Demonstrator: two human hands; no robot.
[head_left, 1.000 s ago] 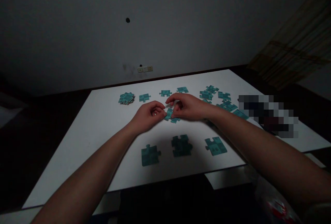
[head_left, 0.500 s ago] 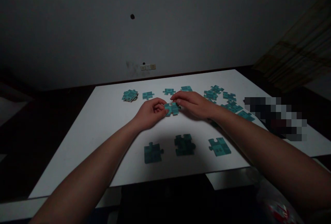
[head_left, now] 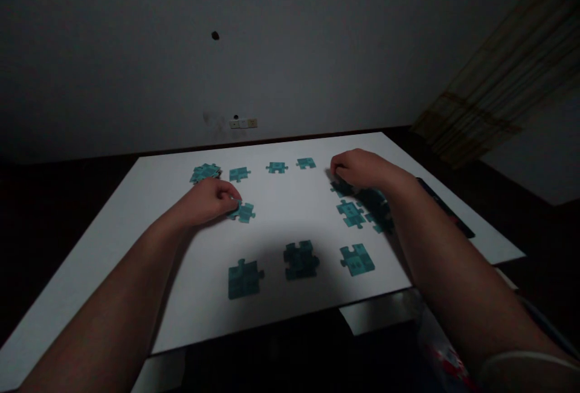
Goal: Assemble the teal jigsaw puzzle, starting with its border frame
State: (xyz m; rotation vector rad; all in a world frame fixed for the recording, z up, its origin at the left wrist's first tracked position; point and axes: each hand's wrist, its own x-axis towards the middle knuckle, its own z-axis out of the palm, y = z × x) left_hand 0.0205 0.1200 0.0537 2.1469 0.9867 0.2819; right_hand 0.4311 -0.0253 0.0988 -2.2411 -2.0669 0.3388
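Observation:
My left hand (head_left: 211, 201) pinches a teal jigsaw puzzle piece (head_left: 245, 212) low over the left side of the white table. Over at the right, my right hand (head_left: 360, 167) has its fingers curled down above the far end of a spread of loose puzzle pieces (head_left: 350, 214). Its fingertips point away from me, so what they hold, if anything, is hidden. Partly behind my left hand lies a stack of puzzle pieces (head_left: 205, 172). My right forearm and its shadow cover part of the loose spread.
Along the far side of the table (head_left: 290, 199) lie single pieces: left (head_left: 239, 173), middle (head_left: 277, 167) and right (head_left: 306, 163). Near the front edge are a left piece (head_left: 244, 278), a middle piece (head_left: 301, 260) and a right piece (head_left: 357, 260). A dark flat object (head_left: 446, 207) rests at right.
Both hands were together at the middle around a puzzle piece. My left hand has drawn left with a piece, and my right hand has moved right over the loose ones. The view has shifted.

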